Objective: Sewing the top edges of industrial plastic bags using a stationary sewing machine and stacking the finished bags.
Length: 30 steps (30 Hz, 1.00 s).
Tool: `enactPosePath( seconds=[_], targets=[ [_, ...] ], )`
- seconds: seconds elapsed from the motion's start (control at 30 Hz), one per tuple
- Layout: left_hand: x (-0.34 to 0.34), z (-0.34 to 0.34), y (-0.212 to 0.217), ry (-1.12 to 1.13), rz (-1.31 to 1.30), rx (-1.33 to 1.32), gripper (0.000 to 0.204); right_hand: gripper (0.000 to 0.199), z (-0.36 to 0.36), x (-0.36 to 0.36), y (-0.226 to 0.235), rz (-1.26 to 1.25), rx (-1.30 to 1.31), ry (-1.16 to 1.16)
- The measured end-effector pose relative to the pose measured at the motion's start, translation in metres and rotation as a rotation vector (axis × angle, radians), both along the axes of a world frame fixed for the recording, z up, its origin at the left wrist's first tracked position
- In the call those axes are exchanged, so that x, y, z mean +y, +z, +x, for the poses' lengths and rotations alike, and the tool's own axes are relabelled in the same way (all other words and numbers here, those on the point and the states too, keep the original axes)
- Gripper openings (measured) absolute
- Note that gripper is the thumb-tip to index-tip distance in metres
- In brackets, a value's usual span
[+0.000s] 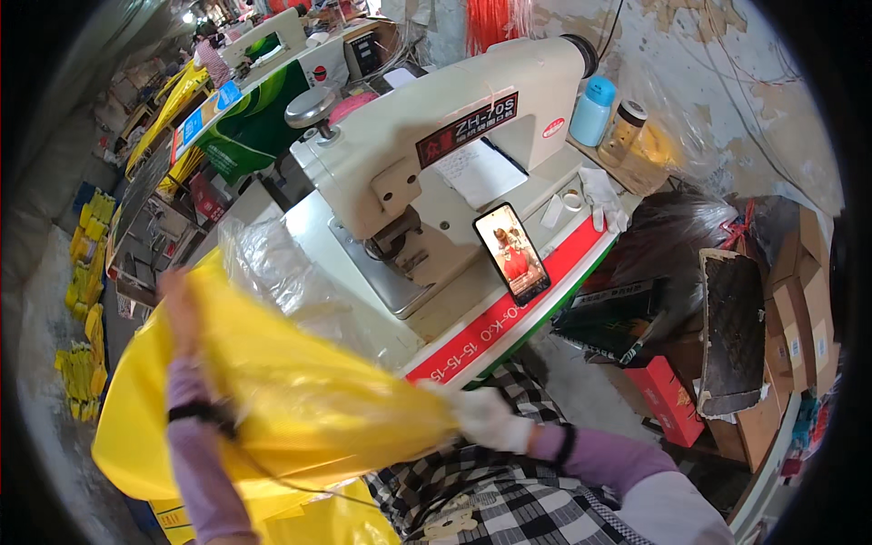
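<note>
A large yellow plastic sack (300,391) is stretched across my lap in front of the sewing machine (409,136). My right hand (490,419), in a white glove, is closed on the sack's gathered right end. My left hand (179,304) is at the sack's far left edge, smeared by motion, so its fingers cannot be made out. More yellow sacks (336,525) lie below, at the lower edge. Clear plastic film (282,268) lies on the machine table (363,341), just beyond the sack. The needle area of the machine stands apart from both hands.
A phone (513,254) with a lit screen leans at the table's front edge. Near it are a paper (477,173), a tape roll (571,200) and white gloves (601,198). A blue bottle (594,111) and jar (623,132) stand behind. Cardboard (799,300) is at right.
</note>
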<state>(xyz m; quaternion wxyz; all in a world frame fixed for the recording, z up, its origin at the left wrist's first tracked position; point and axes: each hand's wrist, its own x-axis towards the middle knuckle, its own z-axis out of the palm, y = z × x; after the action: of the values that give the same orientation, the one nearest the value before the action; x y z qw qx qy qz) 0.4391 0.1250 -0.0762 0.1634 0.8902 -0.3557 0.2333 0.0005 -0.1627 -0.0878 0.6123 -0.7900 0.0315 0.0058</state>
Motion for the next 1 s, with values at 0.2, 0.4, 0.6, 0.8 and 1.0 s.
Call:
enactPosePath(
  seconds=[0.2,0.4,0.6,0.8,1.0],
  targets=[
    [-0.140,-0.064,0.015,-0.338,-0.076,0.116,0.026,0.048,-0.114,-0.055,-0.043,0.119,0.208,-0.246],
    [-0.189,-0.075,0.041,-0.351,-0.017,0.477,0.017,0.048,-0.131,-0.058,-0.056,0.419,0.141,-0.435],
    [-0.161,-0.059,0.017,-0.377,0.040,0.344,0.029,0.038,-0.141,-0.083,-0.036,-0.396,0.061,-0.119],
    [-0.158,-0.090,0.033,-0.439,0.348,0.116,0.038,0.033,-0.172,-0.079,-0.105,-0.098,0.219,-0.223],
    [-0.182,-0.100,0.028,-0.114,0.526,0.095,0.022,0.045,-0.150,-0.070,-0.129,-0.064,0.226,-0.021]
  ],
)
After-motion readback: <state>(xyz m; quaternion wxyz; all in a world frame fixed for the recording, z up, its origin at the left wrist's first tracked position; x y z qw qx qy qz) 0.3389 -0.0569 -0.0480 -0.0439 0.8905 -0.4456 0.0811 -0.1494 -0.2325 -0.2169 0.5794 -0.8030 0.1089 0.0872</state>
